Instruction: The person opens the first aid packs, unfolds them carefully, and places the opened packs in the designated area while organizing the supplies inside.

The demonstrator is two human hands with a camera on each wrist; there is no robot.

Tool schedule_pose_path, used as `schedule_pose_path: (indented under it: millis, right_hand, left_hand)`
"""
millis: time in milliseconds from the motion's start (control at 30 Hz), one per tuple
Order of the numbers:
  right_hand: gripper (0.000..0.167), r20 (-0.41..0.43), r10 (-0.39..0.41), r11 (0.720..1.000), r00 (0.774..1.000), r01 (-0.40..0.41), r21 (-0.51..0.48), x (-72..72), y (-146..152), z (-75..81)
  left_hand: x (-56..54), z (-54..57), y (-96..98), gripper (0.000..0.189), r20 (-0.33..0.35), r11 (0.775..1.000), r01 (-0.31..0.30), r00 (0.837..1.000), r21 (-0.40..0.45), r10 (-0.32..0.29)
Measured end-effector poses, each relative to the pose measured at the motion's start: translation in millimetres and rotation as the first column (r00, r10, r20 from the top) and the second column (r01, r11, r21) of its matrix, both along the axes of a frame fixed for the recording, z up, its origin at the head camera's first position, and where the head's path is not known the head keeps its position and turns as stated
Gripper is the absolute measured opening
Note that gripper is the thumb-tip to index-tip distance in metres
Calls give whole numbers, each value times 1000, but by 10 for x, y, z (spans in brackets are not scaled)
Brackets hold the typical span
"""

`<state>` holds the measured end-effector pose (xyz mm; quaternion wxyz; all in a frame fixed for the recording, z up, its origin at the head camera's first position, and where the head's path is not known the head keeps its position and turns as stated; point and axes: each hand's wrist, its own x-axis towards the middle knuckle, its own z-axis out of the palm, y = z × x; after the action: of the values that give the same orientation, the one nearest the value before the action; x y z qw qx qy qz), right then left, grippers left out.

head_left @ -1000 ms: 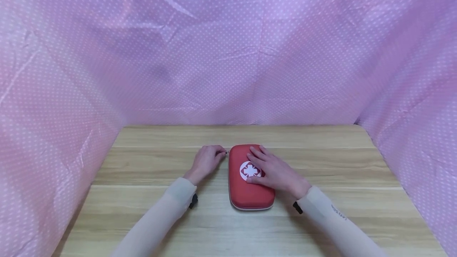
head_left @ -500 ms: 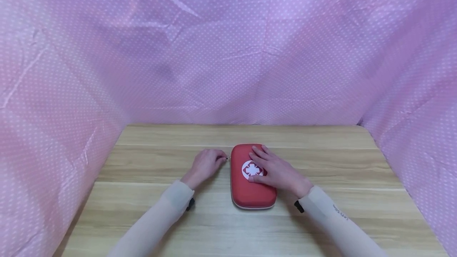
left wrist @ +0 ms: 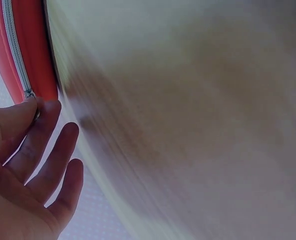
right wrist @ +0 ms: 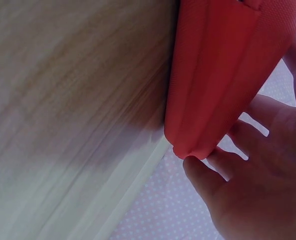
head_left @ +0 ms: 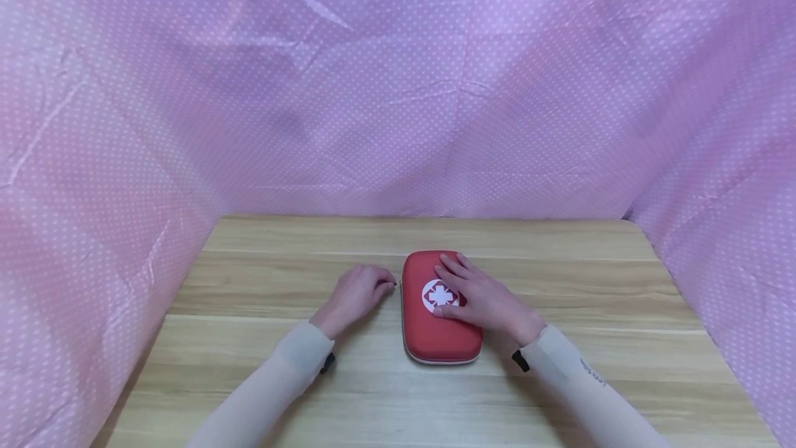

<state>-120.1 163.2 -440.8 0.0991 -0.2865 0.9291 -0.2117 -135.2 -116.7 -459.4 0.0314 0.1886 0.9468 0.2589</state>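
A red hard-shell first-aid case with a white cross emblem lies flat on the wooden table. At its left side, my left hand pinches the small zipper pull between thumb and forefinger. In the left wrist view, the grey zipper runs closed along the red side wall above the pull, and the other fingers are spread loosely. My right hand rests on the lid's right half, its fingers spread and the thumb over the emblem's edge. The right wrist view has its fingertips around the case's far end.
The wood-grain table reaches out on both sides of the case. Pink dotted cloth hangs behind it and along the left and right. Both forearms wear light sleeves, with a black wrist device under the right one.
My left hand has slid toward me along the case's left side, taking the zipper pull with it. The right hand stays on the lid. The view has shifted slightly.
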Motion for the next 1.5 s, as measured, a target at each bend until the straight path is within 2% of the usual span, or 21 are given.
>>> schedule_pose_path:
  millis: [500,733,1033,1300,1500]
  right_hand:
    - [86,0,8,1000,1000,-8,-9,14,9,22]
    - [85,-4,11,1000,1000,-11,-22,14,8,40]
    - [85,-2,12,1000,1000,-12,-16,13,10,36]
    - [86,0,9,1000,1000,-9,-10,11,8,36]
    - [86,2,4,1000,1000,-4,-20,14,8,27]
  left_hand:
    - [161,42,-15,10,-18,999,33,999,-34,-33]
    - [197,54,-29,10,-37,997,58,997,-52,-60]
    - [245,45,-47,9,-30,993,90,995,-71,-92]
    - [308,61,-54,12,15,995,86,996,-56,-85]
    - [351,78,-55,11,14,994,95,995,-61,-94]
